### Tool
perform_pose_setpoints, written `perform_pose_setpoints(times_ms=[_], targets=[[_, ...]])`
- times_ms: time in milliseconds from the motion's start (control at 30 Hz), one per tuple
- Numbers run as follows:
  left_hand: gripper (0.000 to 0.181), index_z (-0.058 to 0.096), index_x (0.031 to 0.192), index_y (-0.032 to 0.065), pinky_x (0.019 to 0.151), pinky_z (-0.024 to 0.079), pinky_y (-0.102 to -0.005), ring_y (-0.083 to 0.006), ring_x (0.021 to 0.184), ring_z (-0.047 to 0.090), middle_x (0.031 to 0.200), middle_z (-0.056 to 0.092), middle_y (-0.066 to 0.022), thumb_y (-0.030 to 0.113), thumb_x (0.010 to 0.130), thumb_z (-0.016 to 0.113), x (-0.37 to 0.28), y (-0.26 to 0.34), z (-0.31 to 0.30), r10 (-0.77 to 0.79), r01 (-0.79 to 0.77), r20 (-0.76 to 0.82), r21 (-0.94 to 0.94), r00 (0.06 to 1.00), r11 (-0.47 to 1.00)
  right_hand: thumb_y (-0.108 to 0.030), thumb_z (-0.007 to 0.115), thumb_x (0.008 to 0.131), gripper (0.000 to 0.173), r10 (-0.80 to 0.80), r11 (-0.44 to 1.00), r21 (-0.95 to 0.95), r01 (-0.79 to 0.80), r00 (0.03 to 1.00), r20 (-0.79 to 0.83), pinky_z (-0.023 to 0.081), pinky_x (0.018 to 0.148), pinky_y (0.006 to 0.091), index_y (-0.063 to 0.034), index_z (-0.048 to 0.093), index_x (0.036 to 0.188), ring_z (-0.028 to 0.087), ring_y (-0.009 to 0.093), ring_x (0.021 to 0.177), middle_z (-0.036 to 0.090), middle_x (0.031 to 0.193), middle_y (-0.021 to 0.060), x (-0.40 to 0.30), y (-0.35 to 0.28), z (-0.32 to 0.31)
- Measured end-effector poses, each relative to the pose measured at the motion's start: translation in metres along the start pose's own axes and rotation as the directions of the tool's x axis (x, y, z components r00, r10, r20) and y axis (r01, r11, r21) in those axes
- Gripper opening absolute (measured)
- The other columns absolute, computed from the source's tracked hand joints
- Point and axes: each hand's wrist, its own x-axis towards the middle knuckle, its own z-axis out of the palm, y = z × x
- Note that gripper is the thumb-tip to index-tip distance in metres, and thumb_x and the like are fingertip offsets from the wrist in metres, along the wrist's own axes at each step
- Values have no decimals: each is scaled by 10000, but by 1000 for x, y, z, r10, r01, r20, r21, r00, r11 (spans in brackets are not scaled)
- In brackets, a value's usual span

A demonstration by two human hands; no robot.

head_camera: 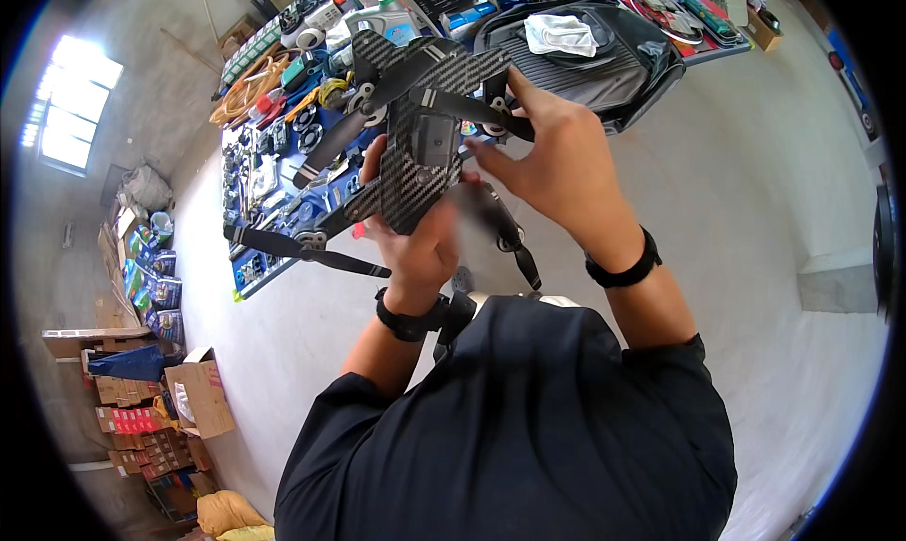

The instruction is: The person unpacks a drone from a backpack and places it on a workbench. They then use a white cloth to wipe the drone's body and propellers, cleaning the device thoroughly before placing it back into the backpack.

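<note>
A carbon-fibre-patterned quadcopter drone (403, 197) is held up in front of me, between my body and the table. My left hand (417, 251) grips the near end of its body, with fingers around the far side and the thumb near the edge. My right hand (566, 151) is at the drone's right side, its fingers at the upper right arm and its thumb pointing at the body; whether it grips the arm is unclear. Black propellers (340, 261) sit on the arms, and one near my left thumb is blurred. Each wrist wears a black band.
Beyond the drone stands a table (265, 275) crowded with tools, coiled orange hose (251, 91), a plastic jug (386, 20) and a black bag (616, 81) with a white cloth (560, 35) on it. Cardboard boxes (202, 396) and filled bags (163, 293) line the left wall.
</note>
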Motion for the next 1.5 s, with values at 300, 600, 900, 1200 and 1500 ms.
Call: perform_pose_setpoints(times_ms=[300,600,900,1200,1500], targets=[[911,272,1574,124,882,608,-477,-338,1016,711,1328,600,-233,-31,819,757,-6,7,-11,-20,17,25,90,1000,996,-197,846,734,589,94,990,-100,-96,995,-26,573,679,362,-37,670,1273,751,306,761,762,865,124,-2,-13,0],[895,301,1568,65,850,590,-452,-361,959,712,1249,633,-236,90,810,776,22,40,-58,-218,207,117,101,969,973,-26,688,798,476,-297,931,-207,300,954,46,533,817,384,-41,681,1274,719,296,885,758,1065,127,8,24,-12],[847,367,1535,-1,815,608,-453,-347,933,736,1231,670,-248,-33,788,767,67,56,-110,-408,367,221,206,886,907,-179,783,841,505,-284,913,-178,366,887,365,508,912,360,-42,660,1311,689,288,1057,737,1156,133,31,38,-3],[721,453,1486,-23,857,605,-358,-247,975,743,1188,706,-170,-95,838,762,126,27,-130,-507,235,341,595,791,768,-390,814,814,575,-405,735,-477,483,876,262,434,1061,486,-80,632,1262,544,318,1265,604,1392,111,95,-7,44],[659,514,1465,-31,1011,482,-288,-113,1147,609,1274,667,-73,17,866,787,163,-35,-146,-730,486,427,552,534,678,-275,752,853,264,-116,919,-348,183,972,206,536,799,416,-30,682,923,683,310,858,678,835,108,89,63,64]])
